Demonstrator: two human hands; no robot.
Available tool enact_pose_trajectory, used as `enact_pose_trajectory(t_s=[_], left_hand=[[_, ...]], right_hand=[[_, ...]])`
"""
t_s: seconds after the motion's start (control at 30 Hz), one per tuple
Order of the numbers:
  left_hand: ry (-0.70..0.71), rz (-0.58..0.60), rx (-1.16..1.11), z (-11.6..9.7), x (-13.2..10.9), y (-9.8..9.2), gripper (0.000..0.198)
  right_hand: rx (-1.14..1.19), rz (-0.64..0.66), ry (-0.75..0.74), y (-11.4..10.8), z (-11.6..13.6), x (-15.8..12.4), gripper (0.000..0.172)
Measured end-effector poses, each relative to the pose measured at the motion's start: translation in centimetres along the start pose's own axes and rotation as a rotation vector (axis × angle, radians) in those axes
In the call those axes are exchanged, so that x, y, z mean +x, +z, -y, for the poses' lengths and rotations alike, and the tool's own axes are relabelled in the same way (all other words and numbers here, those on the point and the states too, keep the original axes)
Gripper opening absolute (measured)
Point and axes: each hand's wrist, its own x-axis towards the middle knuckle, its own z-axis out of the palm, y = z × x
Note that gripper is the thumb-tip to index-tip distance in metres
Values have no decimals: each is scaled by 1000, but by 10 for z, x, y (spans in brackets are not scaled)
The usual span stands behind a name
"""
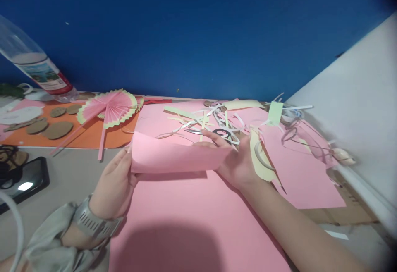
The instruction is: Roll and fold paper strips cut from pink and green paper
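A folded or curved piece of pink paper (pixel 173 156) is held up above a large pink sheet (pixel 186 206). My left hand (pixel 116 177), wearing a grey watch, pinches the paper's left end between thumb and fingers. At the right end is my right hand (pixel 238 164), its fingers stretched out behind the paper and the thumb apart. The paper's right edge lies against that palm, and some fingertips are hidden. Just beyond the right hand are scissors (pixel 223 133) with black handles, partly covered by white and pale green paper strips (pixel 186 115).
To the left, a pink and yellow-green pleated paper fan (pixel 114 108) and cardboard discs (pixel 57 130) lie on orange paper (pixel 89 139). A plastic bottle (pixel 46 73) and a phone (pixel 31 179) are farther left. Pink scraps (pixel 304 172) lie at right, near a white wall (pixel 356 90).
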Motion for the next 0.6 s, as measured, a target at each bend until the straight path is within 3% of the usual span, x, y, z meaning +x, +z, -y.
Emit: enact_pose_trajectory(t_s=[0.07, 0.13, 0.3, 0.4, 0.5, 0.6], left_hand=[[12, -35, 36, 5, 3, 2, 36], [19, -38, 74, 12, 4, 0, 38], [31, 11, 121, 28, 3, -5, 33], [10, 111, 61, 31, 0, -6, 48], [-22, 259, 40, 29, 1, -9, 30], [-31, 304, 139, 26, 5, -13, 24]], right_hand=[[-52, 49, 3, 3, -2, -1, 87], [-104, 51, 0, 6, -5, -3, 77], [-339, -141, 12, 14, -6, -3, 20], [-359, -208, -32, 15, -5, -3, 19], [-355, -221, -48, 14, -4, -3, 18], [-365, -238, -41, 14, -5, -3, 20]])
